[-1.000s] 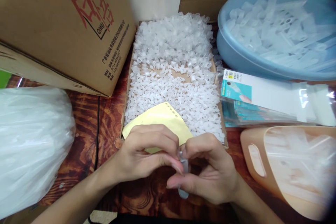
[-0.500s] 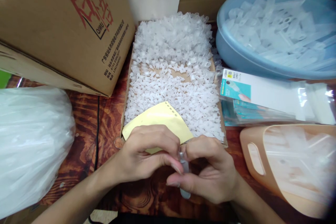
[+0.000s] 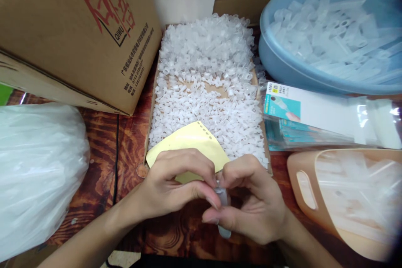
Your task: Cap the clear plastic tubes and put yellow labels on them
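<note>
Between my two hands is a small translucent plastic tube (image 3: 222, 196), pointing down toward me, its rounded lower end showing below my right thumb. My left hand (image 3: 184, 180) pinches its upper end with thumb and index finger. My right hand (image 3: 251, 201) grips the same tube from the right, thumb across its side. Fingertips partly hide the tube's top. Just beyond my hands lies a yellow card (image 3: 191, 138) with a row of dark dots, resting on a shallow cardboard tray (image 3: 216, 88) heaped with small white plastic pieces (image 3: 201, 109) and clear caps (image 3: 204, 46).
At right stand a blue basin (image 3: 266, 54) of translucent plastic parts, bagged packages with printed cards (image 3: 282, 109), and a peach bin (image 3: 295, 167) of clear pieces. To the left are a large cardboard box (image 3: 78, 42), a stuffed white plastic bag (image 3: 40, 176) and a black cable (image 3: 116, 159).
The tube and my right hand have shifted slightly to the right. My right knuckles sit a little higher. My left hand stays almost in place, still pinching.
</note>
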A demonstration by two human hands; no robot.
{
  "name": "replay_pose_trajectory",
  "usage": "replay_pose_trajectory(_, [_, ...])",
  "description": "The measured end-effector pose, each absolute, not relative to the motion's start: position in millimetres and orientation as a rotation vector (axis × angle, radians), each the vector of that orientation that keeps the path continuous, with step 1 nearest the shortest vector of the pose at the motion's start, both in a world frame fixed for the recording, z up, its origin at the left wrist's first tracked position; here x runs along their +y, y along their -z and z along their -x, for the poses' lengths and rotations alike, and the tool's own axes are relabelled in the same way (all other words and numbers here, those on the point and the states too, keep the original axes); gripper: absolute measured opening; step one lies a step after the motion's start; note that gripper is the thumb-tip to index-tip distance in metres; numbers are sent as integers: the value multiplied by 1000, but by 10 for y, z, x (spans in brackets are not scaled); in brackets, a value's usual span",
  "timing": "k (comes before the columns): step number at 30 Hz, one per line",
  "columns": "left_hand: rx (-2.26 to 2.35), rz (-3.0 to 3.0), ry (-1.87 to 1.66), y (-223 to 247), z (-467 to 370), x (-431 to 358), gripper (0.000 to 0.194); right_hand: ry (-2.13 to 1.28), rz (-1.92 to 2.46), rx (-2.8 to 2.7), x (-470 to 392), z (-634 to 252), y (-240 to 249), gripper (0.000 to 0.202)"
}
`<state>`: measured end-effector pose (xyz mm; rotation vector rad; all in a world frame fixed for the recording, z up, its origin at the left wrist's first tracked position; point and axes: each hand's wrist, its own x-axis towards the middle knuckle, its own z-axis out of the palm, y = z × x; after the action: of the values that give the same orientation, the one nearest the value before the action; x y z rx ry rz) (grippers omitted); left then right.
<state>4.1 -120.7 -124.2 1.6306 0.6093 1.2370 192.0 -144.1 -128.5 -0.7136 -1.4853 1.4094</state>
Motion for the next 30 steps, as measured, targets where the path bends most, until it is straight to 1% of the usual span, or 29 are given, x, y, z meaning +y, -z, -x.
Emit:
replay_pose_trajectory(10, [583,-1776,-1294,1204,-58,-1178,15,-1255,728,-1578,-1409,-1921,1243,29])
replay_pose_trajectory(18, [565,-1791,-1288,1226,-53,-1199,12,-1221,759,-1632,-1396,-1937,1253,27])
replay_pose_trajectory(30, [536,-1757,-1288,1225,-66,-1214,11,-1211,756,-1597,-1403,-1931,1250,31])
